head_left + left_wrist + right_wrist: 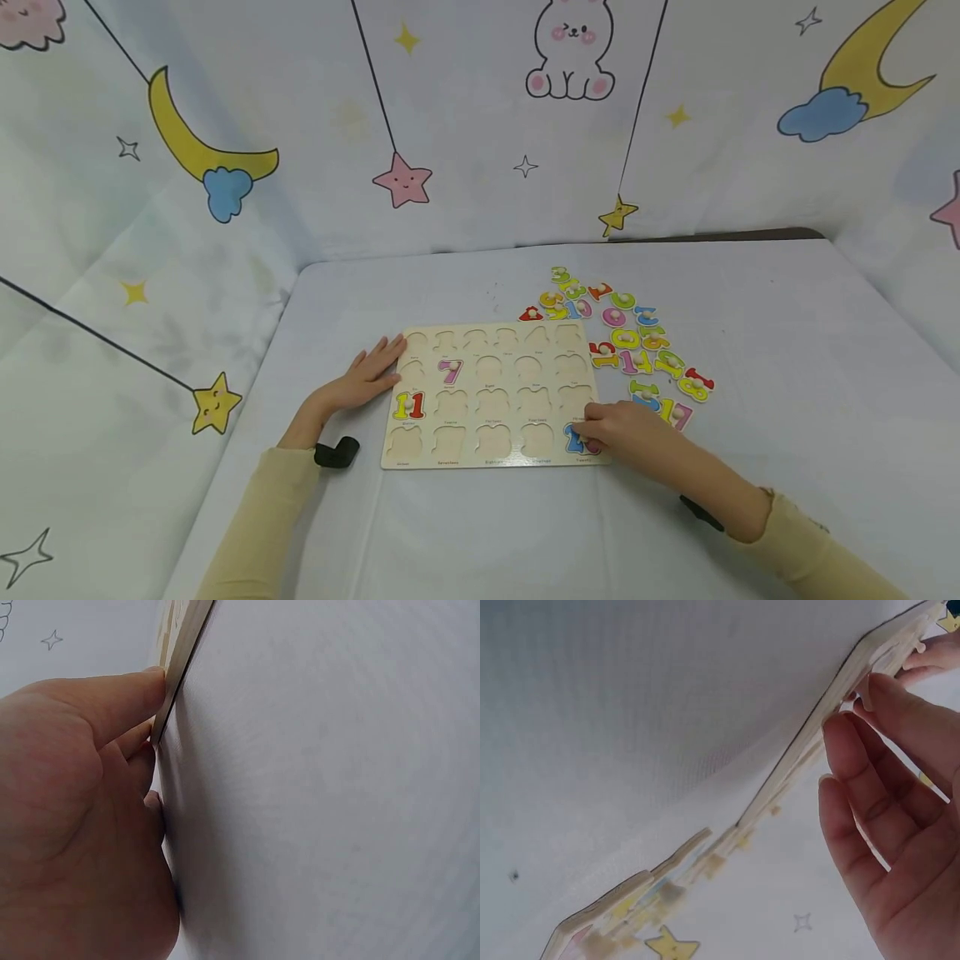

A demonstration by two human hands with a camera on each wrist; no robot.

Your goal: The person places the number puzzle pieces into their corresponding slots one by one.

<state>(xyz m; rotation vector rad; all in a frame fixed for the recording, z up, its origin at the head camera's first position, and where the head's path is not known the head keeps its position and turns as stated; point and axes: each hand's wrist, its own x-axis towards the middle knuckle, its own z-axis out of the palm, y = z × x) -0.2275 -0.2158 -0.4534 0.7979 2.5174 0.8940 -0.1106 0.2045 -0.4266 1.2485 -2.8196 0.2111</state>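
A pale wooden number puzzle board (472, 458) lies flat on the table, with cut-out slots in rows. My left hand (366, 377) rests at its left edge, fingers extended; in the left wrist view the thumb (139, 690) touches the board's side. At the lower right corner slot, my right hand (626, 429) pinches the number 20 piece (573, 439), blue and purplish, partly hidden under the fingers. In the right wrist view the thumb and index fingertips come together over the board. A pink 7 piece (450, 371) and a yellow-and-red 11 piece (408, 406) sit in their slots.
Loose number pieces with small knobs lie right of and behind the board, among them a red-and-yellow 15 (603, 355), a pink 0 (613, 317) and a 17 (675, 413). Some overlap. A printed cloth wall (480, 108) stands behind the white table (480, 533).
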